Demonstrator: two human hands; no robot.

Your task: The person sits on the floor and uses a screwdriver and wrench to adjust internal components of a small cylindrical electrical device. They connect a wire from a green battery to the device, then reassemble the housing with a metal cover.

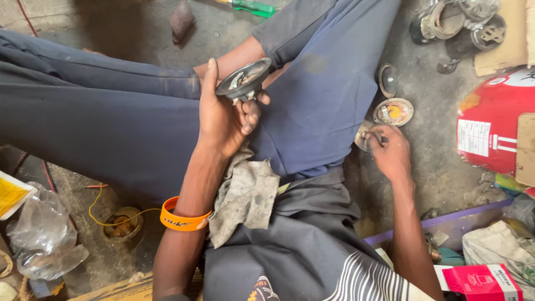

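My left hand [225, 114] holds up a round dark metal disc part [243, 79] above my lap, fingers curled around its underside. An orange wristband [184, 218] sits on that wrist. A dirty grey rag [245, 195] lies on my thigh under the forearm. My right hand [390, 150] reaches down to the concrete floor at the right and pinches a small round metal piece [363, 135]. Just beyond it lie a round part with a yellow centre [393, 111] and a smaller metal disc [387, 79].
My legs in dark blue trousers [111, 111] stretch across the floor. A red cylinder [493, 120] lies at the right, metal rings [446, 19] at the top right, a green-handled screwdriver [251, 6] at the top, a clear plastic bag [42, 234] at the lower left, a pink box [482, 281] at the lower right.
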